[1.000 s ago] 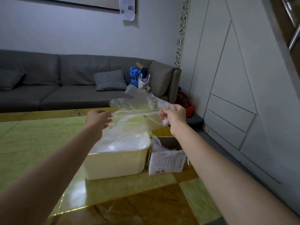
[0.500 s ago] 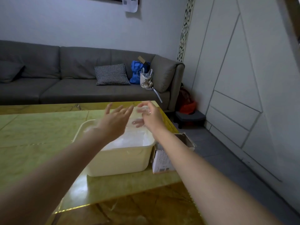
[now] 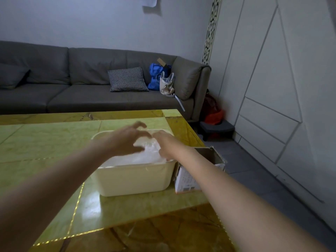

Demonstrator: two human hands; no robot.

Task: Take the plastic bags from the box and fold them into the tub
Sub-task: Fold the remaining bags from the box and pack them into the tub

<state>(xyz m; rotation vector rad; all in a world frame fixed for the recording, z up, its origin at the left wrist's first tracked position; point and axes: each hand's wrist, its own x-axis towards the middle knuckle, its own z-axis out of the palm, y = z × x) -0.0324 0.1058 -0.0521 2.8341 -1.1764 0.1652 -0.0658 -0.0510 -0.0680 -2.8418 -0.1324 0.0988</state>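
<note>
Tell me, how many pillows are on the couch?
2: a checked pillow beside the blue bag, and a grey pillow at the far left. More may lie out of view.

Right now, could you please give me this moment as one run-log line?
left hand: open over cream plastic tub | right hand: on clear plastic bags in tub | cardboard box: right of tub

tub cream | table yellow-green marble (gold seams) | sofa grey | cushion black-white houndstooth
</note>
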